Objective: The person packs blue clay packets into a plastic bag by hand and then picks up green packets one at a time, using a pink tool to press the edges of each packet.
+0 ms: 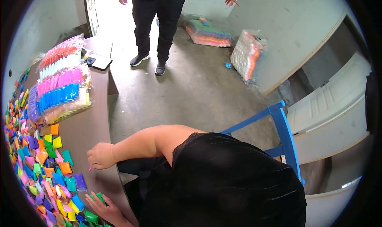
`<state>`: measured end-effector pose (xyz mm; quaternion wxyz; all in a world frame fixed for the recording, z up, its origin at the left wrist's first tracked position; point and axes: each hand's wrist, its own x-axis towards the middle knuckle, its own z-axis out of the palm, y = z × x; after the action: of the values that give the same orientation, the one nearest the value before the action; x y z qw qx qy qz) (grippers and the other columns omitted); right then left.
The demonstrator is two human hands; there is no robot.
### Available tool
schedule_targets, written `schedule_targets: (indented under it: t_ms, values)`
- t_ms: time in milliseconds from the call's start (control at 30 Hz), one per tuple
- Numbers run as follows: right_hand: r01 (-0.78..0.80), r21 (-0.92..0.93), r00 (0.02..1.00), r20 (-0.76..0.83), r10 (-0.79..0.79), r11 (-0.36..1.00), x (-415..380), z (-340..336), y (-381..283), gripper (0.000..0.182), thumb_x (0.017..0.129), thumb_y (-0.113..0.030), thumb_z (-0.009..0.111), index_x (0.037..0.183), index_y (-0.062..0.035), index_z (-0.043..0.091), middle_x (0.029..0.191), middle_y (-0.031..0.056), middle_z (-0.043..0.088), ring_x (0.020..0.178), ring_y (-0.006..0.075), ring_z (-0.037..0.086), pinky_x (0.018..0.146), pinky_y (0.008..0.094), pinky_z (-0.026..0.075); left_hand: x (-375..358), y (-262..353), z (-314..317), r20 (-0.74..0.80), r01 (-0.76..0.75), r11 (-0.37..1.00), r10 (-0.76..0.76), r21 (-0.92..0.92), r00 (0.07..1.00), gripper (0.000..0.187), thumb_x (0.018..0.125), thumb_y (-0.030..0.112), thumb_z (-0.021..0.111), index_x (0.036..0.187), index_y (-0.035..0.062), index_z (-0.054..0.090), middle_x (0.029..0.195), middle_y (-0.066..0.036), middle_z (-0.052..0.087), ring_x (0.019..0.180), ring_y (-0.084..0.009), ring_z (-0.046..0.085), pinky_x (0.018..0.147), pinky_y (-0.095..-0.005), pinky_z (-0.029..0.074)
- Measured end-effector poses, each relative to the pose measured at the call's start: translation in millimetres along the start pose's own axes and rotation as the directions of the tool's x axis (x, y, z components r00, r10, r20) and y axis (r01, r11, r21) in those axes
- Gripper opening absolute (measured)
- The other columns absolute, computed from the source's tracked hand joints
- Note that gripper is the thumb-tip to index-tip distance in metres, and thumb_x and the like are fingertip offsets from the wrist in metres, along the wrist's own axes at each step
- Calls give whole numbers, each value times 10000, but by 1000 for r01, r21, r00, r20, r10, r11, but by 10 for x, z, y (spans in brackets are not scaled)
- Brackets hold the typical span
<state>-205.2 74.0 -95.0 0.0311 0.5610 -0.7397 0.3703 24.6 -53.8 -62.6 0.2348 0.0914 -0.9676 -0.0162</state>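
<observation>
My right hand (102, 155) rests on the brown table (89, 129) with its fingers curled around a small pink piece whose tip pokes out below the fist. My left hand (106, 209) lies lower down at the table's near edge, fingers spread flat over green packets (92, 216). Many small coloured packets (41, 163) cover the table's left side, right beside both hands. My black top and bare right shoulder fill the lower middle of the view.
Bags of coloured strips (61, 83) and a phone (98, 61) lie at the table's far end. Another person (157, 24) in black stands on the concrete floor. More bagged stock (247, 56) leans on the wall. A blue chair (280, 127) is behind me.
</observation>
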Motion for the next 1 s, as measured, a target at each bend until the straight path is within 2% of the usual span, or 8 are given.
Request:
schedule_targets:
  t_ms: [133, 233, 300, 433, 533, 600, 833, 1000]
  values:
    - [-36, -36, 999, 35, 38, 999, 6, -33, -40, 208, 849, -296, 607, 773, -110, 660, 861, 99, 611, 762, 325, 641, 686, 457, 525, -4, 30, 3, -6, -28, 999, 29, 23, 1000, 422, 966, 249, 575, 1249, -64, 584, 1317, -333, 532, 1195, -498, 524, 1024, -545, 433]
    - [-24, -19, 999, 21, 25, 1000, 2, -8, -6, 194, 844, -286, 613, 768, -114, 659, 865, 101, 612, 766, 328, 643, 687, 461, 524, 8, 66, 18, 18, 56, 997, -56, -45, 998, 459, 979, 235, 527, 1320, -72, 518, 1330, -340, 520, 1215, -503, 507, 1055, -544, 402]
    - [-8, 25, 999, 34, 7, 1000, 6, 1, 3, 179, 838, -274, 619, 770, -113, 658, 864, 102, 612, 768, 328, 645, 686, 460, 524, -26, 46, 29, 66, 54, 998, -55, 24, 996, 501, 983, 235, 498, 1365, -87, 459, 1360, -345, 495, 1255, -507, 474, 1089, -553, 355]
    - [-4, 23, 999, 37, 3, 1000, 16, 36, 17, 184, 836, -272, 622, 765, -106, 654, 859, 103, 612, 757, 331, 644, 679, 454, 526, -90, 89, -43, 178, 62, 996, -72, 60, 981, 536, 998, 292, 497, 1368, -94, 452, 1420, -348, 433, 1308, -507, 421, 1113, -557, 320]
    - [66, -2, 997, -49, -66, 998, 8, 162, 67, 199, 832, -279, 625, 748, -100, 646, 841, 99, 611, 729, 317, 646, 649, 433, 528, -168, 191, -110, 173, 104, 994, -99, -25, 980, 582, 1010, 345, 493, 1378, -101, 435, 1475, -347, 362, 1355, -513, 361, 1136, -557, 285]
    - [178, -177, 982, -32, -187, 968, 24, 212, 111, 204, 824, -290, 628, 736, -107, 642, 817, 90, 609, 704, 297, 646, 619, 413, 527, -203, 190, -112, 220, 141, 987, -120, -79, 968, 622, 1017, 390, 484, 1392, -103, 417, 1502, -346, 316, 1372, -520, 328, 1148, -552, 271]
    - [69, -125, 998, -1, -70, 990, 18, 147, 29, 193, 821, -287, 622, 736, -116, 654, 798, 77, 610, 697, 283, 648, 622, 401, 531, -155, 265, -159, 260, 208, 975, -182, -79, 948, 622, 1005, 382, 518, 1376, -110, 430, 1468, -353, 364, 1361, -510, 350, 1149, -545, 277]
    - [37, -47, 999, 26, -36, 998, 24, 112, 20, 197, 831, -288, 614, 760, -114, 676, 834, 81, 626, 743, 282, 659, 661, 402, 538, -166, 241, -86, 191, 172, 983, -157, -62, 969, 614, 991, 372, 548, 1373, -98, 444, 1442, -347, 405, 1347, -505, 377, 1140, -556, 296]
